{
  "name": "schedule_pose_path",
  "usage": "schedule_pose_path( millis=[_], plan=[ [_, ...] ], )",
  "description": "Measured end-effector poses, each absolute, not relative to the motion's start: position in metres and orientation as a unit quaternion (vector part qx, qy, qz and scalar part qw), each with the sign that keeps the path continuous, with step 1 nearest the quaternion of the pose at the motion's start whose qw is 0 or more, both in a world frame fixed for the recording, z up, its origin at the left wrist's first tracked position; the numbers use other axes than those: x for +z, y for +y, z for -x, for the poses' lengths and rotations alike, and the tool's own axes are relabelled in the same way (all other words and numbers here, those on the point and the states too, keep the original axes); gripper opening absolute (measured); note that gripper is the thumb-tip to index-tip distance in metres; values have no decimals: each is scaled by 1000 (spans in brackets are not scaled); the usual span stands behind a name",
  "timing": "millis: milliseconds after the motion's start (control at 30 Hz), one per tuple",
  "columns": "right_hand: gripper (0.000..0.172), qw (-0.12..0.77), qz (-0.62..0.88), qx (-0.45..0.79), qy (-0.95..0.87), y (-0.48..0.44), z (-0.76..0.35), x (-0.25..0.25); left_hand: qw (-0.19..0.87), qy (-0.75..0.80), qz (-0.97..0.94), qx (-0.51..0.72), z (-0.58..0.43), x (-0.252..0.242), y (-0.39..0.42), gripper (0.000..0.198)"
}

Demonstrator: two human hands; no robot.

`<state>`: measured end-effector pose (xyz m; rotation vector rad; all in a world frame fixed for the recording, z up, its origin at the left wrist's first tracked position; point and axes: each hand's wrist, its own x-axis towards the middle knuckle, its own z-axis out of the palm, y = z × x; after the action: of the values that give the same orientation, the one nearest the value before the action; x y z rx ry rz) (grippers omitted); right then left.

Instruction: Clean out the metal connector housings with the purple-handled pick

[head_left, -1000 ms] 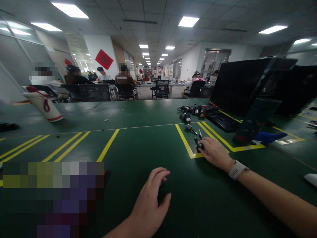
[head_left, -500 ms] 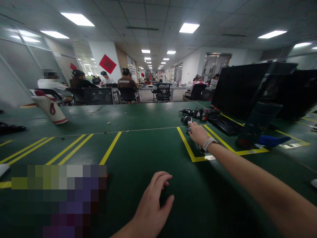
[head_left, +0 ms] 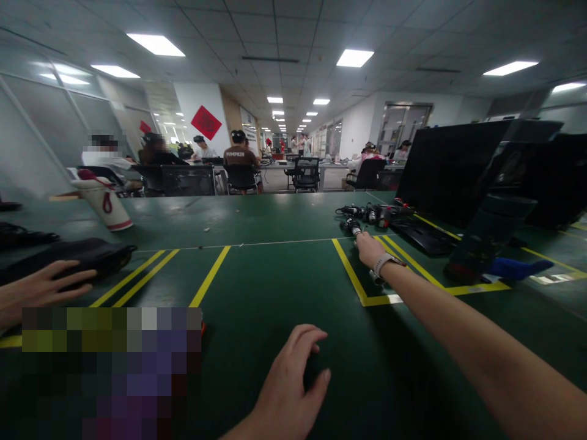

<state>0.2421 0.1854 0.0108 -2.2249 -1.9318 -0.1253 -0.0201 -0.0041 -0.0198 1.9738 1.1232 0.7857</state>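
My left hand (head_left: 296,382) hovers low over the green table (head_left: 257,281), its fingers loosely curved and the thumb apart, with nothing in it. My right arm stretches forward, a light-banded watch (head_left: 384,264) on the wrist. Closed fingers of my right hand (head_left: 368,248) grip the near end of a black-and-silver cylindrical thing (head_left: 352,226), too small to name. Just past it lies a cluster of dark cylindrical items with cords (head_left: 373,214). Yellow tape (head_left: 348,269) marks the tabletop around the right hand.
At the right stand black monitors (head_left: 449,165), a dark bottle (head_left: 490,238) and a blue object (head_left: 518,267). Another person's hand (head_left: 50,284) is at the left by a black soft-looking item (head_left: 87,260). A white cup (head_left: 104,201) stands behind. Several people sit farther back.
Another person's hand and a black soft-looking item have come into view at the left. The view has shifted slightly. My hands keep nearly the same poses.
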Motion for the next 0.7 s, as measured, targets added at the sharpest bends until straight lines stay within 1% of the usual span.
schedule_pose_path(
  millis=[200, 300, 400, 500, 633, 700],
  plan=[
    [29, 174, 745, -9, -644, 176, -253, 16, 350, 434, -773, 304, 19, -17, -5, 46],
    [29, 234, 724, 11, -648, 168, -257, 27, 357, 430, -771, 304, 19, -18, -4, 42],
    [28, 301, 686, 41, -662, 150, -250, 41, 374, 429, -761, 312, 19, -20, -2, 35],
    [22, 360, 620, 102, -689, 113, -223, 46, 412, 426, -732, 337, 21, -23, 1, 27],
    [27, 402, 508, 231, -726, 45, -170, 31, 474, 385, -662, 434, 24, -22, 4, 40],
    [31, 419, 470, 274, -727, 17, -147, 20, 500, 368, -623, 476, 24, -19, 3, 35]
  ],
)
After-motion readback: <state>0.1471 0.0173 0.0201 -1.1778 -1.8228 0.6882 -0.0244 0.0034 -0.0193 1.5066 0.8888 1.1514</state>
